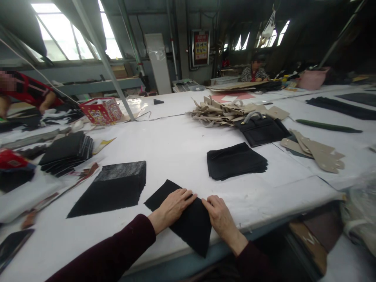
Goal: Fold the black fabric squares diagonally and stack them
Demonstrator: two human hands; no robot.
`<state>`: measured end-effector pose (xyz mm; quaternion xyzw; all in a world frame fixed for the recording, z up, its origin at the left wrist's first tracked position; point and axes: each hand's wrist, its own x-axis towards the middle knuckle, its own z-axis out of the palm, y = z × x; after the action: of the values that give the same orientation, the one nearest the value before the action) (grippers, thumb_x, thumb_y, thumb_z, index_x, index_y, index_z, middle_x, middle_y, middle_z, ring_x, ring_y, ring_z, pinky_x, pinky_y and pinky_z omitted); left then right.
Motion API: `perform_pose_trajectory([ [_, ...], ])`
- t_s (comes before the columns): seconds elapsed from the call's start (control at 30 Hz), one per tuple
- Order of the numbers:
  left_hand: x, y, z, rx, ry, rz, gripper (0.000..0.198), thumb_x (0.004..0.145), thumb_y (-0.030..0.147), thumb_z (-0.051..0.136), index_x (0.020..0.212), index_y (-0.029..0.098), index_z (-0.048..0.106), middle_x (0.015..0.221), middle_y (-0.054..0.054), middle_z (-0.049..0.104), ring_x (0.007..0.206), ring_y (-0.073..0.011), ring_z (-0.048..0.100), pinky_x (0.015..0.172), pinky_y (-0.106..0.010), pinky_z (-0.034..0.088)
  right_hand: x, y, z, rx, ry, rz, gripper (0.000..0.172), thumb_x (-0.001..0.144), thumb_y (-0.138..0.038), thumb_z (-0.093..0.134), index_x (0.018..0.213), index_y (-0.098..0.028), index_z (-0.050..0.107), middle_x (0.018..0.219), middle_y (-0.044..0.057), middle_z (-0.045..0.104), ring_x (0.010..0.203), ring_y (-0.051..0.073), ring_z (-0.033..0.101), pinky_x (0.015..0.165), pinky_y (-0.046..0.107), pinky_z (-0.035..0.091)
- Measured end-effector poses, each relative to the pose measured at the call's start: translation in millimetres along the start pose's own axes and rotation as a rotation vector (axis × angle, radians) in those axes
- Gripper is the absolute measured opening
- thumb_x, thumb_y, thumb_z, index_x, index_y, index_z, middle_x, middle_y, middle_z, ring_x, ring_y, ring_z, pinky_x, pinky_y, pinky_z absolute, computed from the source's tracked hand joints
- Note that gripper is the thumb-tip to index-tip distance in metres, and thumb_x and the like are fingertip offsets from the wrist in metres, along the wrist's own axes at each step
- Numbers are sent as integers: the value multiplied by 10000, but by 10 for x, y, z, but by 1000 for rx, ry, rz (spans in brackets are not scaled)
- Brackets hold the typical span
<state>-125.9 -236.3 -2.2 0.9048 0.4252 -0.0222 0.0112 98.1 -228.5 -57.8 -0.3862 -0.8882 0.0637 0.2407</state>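
With left hand [172, 207] and right hand [220, 215] flat on the black fabric piece [192, 231], fingers extended, nothing pinched, even palm pressure seems best.

The black fabric piece [188, 231] lies partly hidden under the left hand [172, 207] and right hand [220, 219], whose maroon sleeves [111, 250] run off the bottom edge. The left edge cuts off a co-worker [26, 92] in a red top. The wall poster [201, 47] is too small to read, and a plastic-wrapped bundle [360, 211] runs off the right edge.
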Motion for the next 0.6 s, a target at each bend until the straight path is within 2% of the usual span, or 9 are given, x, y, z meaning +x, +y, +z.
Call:
perform_pose_trajectory([
  [0.13, 45, 54, -18, 12, -37, -48, 602, 906, 79, 405, 1470, 260, 297, 1130, -67, 559, 1021, -210, 519, 927, -342, 435, -36, 10, -47, 31, -10, 2, 262, 946, -91, 450, 1149, -155, 602, 916, 68, 541, 879, 209, 465, 786, 333, 384],
  [0.23, 84, 113, -46, 73, -44, -44, 575, 909, 95, 411, 1450, 275, 333, 1082, -66, 556, 968, -222, 524, 901, -369, 442, -51, 6, -103, 21, -29, 5, 246, 942, -93, 464, 1135, -157, 604, 923, 70, 546, 890, 210, 470, 792, 332, 384],
  [0.37, 111, 177, -33, 101, -11, -18, 536, 908, 89, 419, 1421, 239, 378, 1157, -71, 548, 1029, -228, 509, 975, -380, 403, -62, -3, -166, -16, -53, 1, 226, 931, -85, 481, 1101, -161, 609, 924, 68, 549, 887, 211, 469, 797, 337, 377],
  [0.5, 110, 216, 44, 89, -21, -16, 530, 904, 83, 421, 1424, 164, 365, 1205, -80, 548, 1035, -219, 506, 947, -337, 422, -85, -3, -188, -81, -62, -11, 251, 924, -91, 497, 1147, -154, 593, 931, 70, 551, 883, 217, 463, 794, 347, 369],
  [0.6, 107, 246, 86, 104, -21, -12, 569, 907, 89, 424, 1453, 213, 326, 1191, -74, 552, 1057, -227, 504, 953, -352, 420, -110, 8, -181, -124, -69, -17, 292, 918, -97, 513, 1199, -152, 572, 939, 72, 551, 883, 224, 459, 787, 356, 363],
])
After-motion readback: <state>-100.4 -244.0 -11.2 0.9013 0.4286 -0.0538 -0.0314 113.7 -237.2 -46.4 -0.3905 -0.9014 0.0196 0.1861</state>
